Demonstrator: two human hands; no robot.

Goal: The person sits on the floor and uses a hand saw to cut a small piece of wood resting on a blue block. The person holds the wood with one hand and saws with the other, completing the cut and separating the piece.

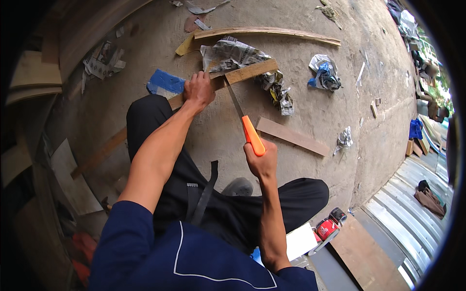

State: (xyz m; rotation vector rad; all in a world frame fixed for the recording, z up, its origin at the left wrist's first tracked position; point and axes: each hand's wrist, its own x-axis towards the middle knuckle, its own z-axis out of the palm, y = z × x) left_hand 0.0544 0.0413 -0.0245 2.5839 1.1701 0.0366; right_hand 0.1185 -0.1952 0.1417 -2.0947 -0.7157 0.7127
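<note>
My right hand [262,159] is wrapped round the bright orange handle of a handsaw [253,136]. Its thin dark blade reaches up and left to the edge of a long wooden strip [251,71]. Beside the blade, on its left, my left hand [199,91] grips the strip and presses it down; some of the fingers are hidden. The strip slants from upper right to lower left, passing by my left knee. A blue patch [165,82], perhaps a folded sheet, lies just left of that hand. Crumpled newspaper [233,53] lies behind the strip.
A short plank [292,137] rests right of the saw, and a long thin board [267,32] lies farther off. Crumpled paper [325,72] is scattered on the concrete floor. Red and black cans [327,228] stand by my right knee, near corrugated metal sheet [405,213].
</note>
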